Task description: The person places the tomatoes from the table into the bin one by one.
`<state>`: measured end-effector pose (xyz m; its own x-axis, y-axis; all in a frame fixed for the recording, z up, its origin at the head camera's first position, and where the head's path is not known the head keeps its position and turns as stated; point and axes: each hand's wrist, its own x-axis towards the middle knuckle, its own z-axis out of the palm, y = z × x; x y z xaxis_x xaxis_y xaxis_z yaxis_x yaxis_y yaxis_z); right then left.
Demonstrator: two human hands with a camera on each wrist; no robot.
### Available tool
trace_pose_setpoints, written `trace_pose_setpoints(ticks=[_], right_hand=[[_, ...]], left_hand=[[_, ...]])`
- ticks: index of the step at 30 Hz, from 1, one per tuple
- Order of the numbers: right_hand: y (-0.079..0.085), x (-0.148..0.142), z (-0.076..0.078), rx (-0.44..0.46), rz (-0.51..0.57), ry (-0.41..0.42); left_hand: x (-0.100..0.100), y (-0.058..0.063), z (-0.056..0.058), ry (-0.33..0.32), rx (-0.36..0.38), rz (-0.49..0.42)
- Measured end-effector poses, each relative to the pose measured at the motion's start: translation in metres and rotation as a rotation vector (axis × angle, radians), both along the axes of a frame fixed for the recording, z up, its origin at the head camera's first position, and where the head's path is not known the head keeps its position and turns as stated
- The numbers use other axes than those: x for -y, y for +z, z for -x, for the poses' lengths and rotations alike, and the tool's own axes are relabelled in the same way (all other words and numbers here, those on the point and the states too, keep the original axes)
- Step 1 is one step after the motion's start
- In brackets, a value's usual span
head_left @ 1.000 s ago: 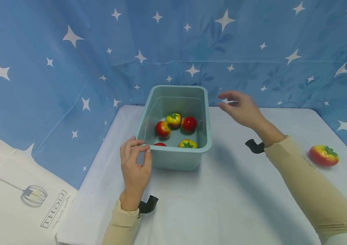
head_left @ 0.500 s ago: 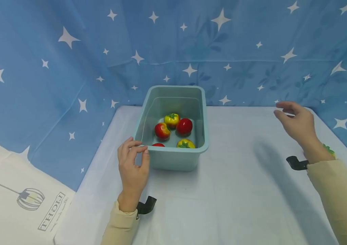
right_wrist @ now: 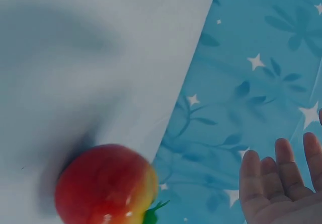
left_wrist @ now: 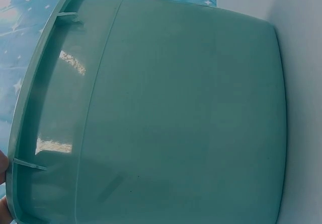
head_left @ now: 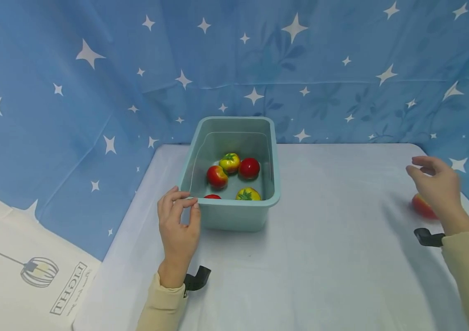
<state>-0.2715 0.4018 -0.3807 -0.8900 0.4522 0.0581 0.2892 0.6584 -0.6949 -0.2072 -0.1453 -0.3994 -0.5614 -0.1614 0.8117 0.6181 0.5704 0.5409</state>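
Observation:
A blue-green plastic bin (head_left: 234,217) stands on the white table with several glossy red-and-yellow tomatoes inside, such as a red one (head_left: 248,168) and a yellow one with green leaves (head_left: 230,163). My left hand (head_left: 178,232) pinches its near-left rim between thumb and fingers; the left wrist view shows the bin's outer wall (left_wrist: 181,108) and fingertips at the rim. On the right, my right hand (head_left: 439,188) hovers empty over a lone tomato (head_left: 421,207), hiding part of it. In the right wrist view the fingers (right_wrist: 284,168) are spread apart from this tomato (right_wrist: 103,183).
The white table (head_left: 334,257) reaches back to a blue curtain (head_left: 321,55) printed with white stars. At the left hangs a cream cloth (head_left: 7,257) with a lamp drawing. A black wrist mount (head_left: 198,278) sticks out beside the left wrist.
My right hand has moved from beside the bin far to the right, ending lower, over the lone tomato. My left hand keeps its place at the rim; the view has shifted slightly.

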Motion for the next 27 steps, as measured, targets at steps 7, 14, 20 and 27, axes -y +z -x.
trace_pose_setpoints(ticks=[7,14,20,27], right_hand=[[-0.012,-0.016,-0.008,0.018,-0.068,-0.046],[-0.027,-0.031,-0.012,0.097,-0.091,-0.117],[-0.039,-0.043,-0.016,0.163,-0.101,-0.102],[-0.049,-0.052,-0.017,0.197,-0.063,-0.114]], left_hand=[[0.000,-0.001,0.000,-0.004,0.010,-0.005],[-0.001,0.000,0.000,-0.002,0.011,-0.003],[-0.001,0.001,0.000,-0.001,0.004,-0.005],[-0.002,0.003,-0.001,0.004,-0.001,-0.001]])
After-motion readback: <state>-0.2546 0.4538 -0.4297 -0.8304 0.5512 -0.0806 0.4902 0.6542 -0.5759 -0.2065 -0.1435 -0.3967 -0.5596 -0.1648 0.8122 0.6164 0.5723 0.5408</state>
